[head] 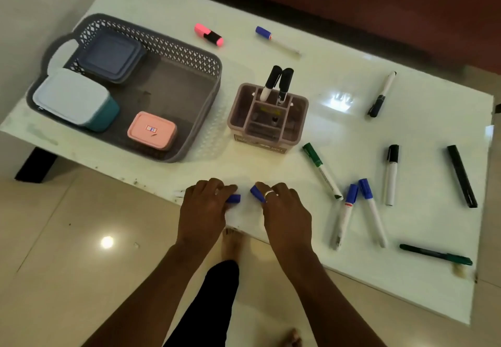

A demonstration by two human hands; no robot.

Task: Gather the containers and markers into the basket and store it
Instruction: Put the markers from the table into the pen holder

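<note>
Both hands close on blue-capped markers at the near edge of the white table (406, 135): the left hand (203, 211) wraps one whose blue cap (233, 198) pokes out past the fingers, and the right hand (284, 211), with a ring on one finger, wraps another whose blue cap (257, 193) angles up to the left. The two caps sit near each other, not touching.

On the table's left end lies the grey lattice basket (189, 56), holding a teal container with a pale lid (73, 97), a dark blue flat container (111, 55) behind it, and a small pink container (152, 129) at the front. Just beside the basket stands a mauve divided caddy (295, 102) with two black-capped markers (276, 82) upright in its back compartment.

Loose markers are scattered across the right half: a green-capped one (321, 170), two blue-capped ones (360, 211), black ones (461, 175), and a dark green pen (433, 254). Far back lie a pink highlighter (208, 34) and a blue-capped pen (273, 38).
</note>
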